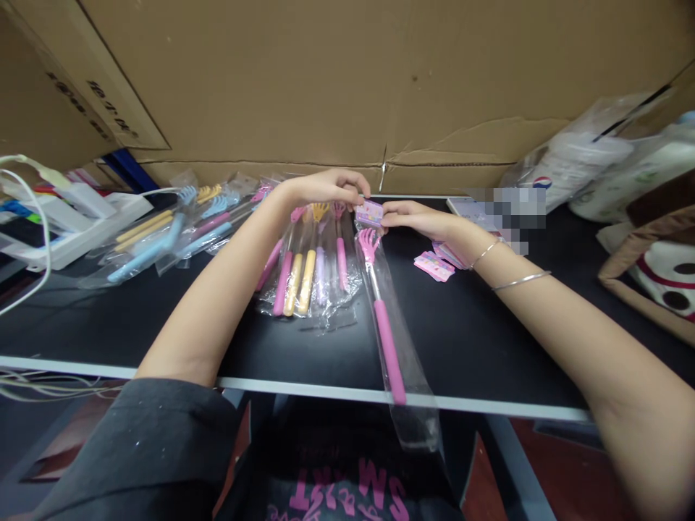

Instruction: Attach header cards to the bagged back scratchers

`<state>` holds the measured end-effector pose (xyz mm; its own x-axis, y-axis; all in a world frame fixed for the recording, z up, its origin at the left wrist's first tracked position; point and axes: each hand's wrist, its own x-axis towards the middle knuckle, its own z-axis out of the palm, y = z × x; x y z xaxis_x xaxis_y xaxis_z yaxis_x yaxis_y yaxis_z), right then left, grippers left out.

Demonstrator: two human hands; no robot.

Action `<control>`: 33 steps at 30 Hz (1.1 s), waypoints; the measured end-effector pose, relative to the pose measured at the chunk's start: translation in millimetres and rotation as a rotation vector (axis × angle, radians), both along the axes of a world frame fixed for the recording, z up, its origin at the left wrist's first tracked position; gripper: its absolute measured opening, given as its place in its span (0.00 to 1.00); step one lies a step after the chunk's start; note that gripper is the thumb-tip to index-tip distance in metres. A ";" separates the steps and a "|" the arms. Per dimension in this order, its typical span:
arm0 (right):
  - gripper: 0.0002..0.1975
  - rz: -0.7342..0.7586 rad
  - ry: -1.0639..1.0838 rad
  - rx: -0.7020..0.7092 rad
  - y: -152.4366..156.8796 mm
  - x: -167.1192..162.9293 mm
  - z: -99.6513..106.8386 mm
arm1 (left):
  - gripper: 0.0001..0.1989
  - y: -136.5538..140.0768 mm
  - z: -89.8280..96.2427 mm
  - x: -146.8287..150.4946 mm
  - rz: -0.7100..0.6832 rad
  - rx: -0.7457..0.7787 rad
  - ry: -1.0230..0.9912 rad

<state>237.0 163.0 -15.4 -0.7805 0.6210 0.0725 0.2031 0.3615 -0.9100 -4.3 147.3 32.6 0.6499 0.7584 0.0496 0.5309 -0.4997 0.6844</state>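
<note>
A pink back scratcher [386,340] lies in a clear plastic sleeve, its claw end away from me and the sleeve's near end hanging over the table edge. At its top is a small pink and purple card [369,213]. My left hand [337,189] pinches the card's upper left side. On the card's right side, the fingers of my right hand [415,218] are closed on its edge. Just left lie several bagged back scratchers [304,278] in pink, yellow and lilac. Loose printed cards [434,266] are scattered below my right hand.
More bagged back scratchers [168,231] in blue, yellow and pink lie at the left, near a white tray [81,228] and cable. A cup in a plastic bag [580,163] and a brown-trimmed bag [651,253] stand at the right. Cardboard [347,87] forms the back wall.
</note>
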 end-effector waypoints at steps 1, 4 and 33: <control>0.10 0.023 0.003 0.002 -1.9 -2.4 0.7 | 0.17 -0.4 2.2 -3.3 0.012 -0.002 0.001; 0.12 0.084 0.003 -0.009 -8.8 -10.8 2.4 | 0.18 -1.1 7.5 -12.9 0.057 -0.001 0.007; 0.10 0.115 -0.031 0.272 -58.9 -62.6 -12.9 | 0.18 -5.7 13.7 -77.8 0.686 0.389 0.406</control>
